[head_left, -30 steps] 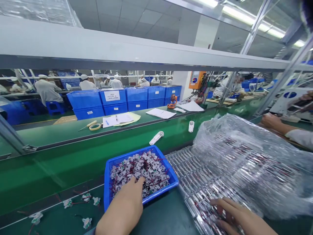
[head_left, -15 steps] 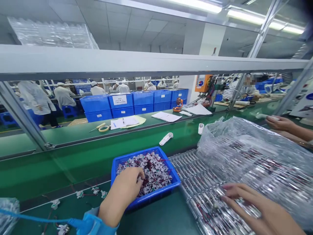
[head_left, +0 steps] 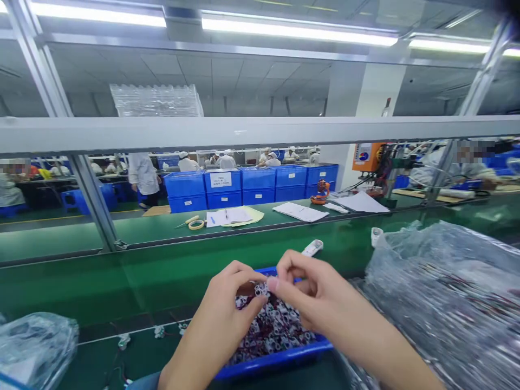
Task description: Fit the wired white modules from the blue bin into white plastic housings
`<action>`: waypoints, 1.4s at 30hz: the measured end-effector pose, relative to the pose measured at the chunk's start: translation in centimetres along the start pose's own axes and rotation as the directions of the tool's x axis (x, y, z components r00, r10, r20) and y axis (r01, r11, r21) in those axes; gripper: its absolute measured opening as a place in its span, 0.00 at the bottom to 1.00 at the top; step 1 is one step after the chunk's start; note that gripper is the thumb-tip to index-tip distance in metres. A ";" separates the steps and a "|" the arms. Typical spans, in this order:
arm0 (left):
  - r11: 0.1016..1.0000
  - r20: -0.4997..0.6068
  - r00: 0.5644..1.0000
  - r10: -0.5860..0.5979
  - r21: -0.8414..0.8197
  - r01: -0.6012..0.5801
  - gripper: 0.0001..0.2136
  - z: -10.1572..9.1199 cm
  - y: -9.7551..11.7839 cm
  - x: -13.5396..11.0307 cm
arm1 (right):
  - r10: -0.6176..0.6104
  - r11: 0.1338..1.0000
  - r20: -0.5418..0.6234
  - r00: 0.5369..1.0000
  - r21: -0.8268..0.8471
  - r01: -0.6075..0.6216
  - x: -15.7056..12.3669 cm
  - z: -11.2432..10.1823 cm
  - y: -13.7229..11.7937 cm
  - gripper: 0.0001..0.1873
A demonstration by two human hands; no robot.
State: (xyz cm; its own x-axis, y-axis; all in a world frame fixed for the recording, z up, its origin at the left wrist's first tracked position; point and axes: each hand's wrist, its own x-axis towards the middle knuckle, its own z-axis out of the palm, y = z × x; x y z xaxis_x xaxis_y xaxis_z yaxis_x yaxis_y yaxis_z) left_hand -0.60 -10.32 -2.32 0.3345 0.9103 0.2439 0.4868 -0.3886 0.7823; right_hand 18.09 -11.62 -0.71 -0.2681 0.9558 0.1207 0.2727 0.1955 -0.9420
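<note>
Both my hands meet above a blue bin [head_left: 280, 362] full of small white parts with red wires [head_left: 276, 330]. My left hand [head_left: 227, 309] pinches one small white part [head_left: 260, 287] between thumb and fingers. My right hand [head_left: 312, 292] is closed on the same part from the right, fingertips touching those of the left. The bin sits on the green bench in front of me, mostly hidden behind my hands.
A clear plastic-wrapped stack of trays [head_left: 442, 303] lies to the right. A crumpled plastic bag [head_left: 34, 346] sits at the lower left. White devices [head_left: 312, 248] ride the green conveyor [head_left: 162, 260]. Beyond are papers [head_left: 227, 216], a tape roll [head_left: 196, 224], blue crates [head_left: 252, 184] and workers.
My left hand lifted out of the bin with a part. My right hand left the wrapped trays and came across to meet it. The view tilted upward.
</note>
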 end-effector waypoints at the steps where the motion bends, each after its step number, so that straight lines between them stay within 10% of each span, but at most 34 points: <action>1: 0.999 -0.032 0.999 0.005 -0.032 -0.006 0.07 -0.4 0.0 0.0 | -0.030 0.997 0.009 1.000 -0.070 0.030 0.3 0.7 0.1 0.17; 23: 0.996 -0.068 0.995 -0.075 -0.047 0.072 0.12 -1.0 -0.5 0.7 | -0.332 0.842 -0.163 0.929 -0.495 0.214 3.0 1.0 2.5 0.10; 42: 0.970 0.046 0.999 0.005 -0.245 0.006 0.09 -1.0 0.0 0.4 | -0.117 0.951 0.016 0.993 -0.286 0.116 1.9 2.6 0.7 0.14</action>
State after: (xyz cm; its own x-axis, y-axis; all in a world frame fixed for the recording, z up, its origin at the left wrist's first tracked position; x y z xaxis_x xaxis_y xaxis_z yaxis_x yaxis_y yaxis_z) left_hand -1.27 -9.83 -1.70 0.3737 0.9008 0.2214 0.2765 -0.3360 0.9004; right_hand 15.37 -10.20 -1.93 -0.3126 0.9229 0.2247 0.4921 0.3597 -0.7927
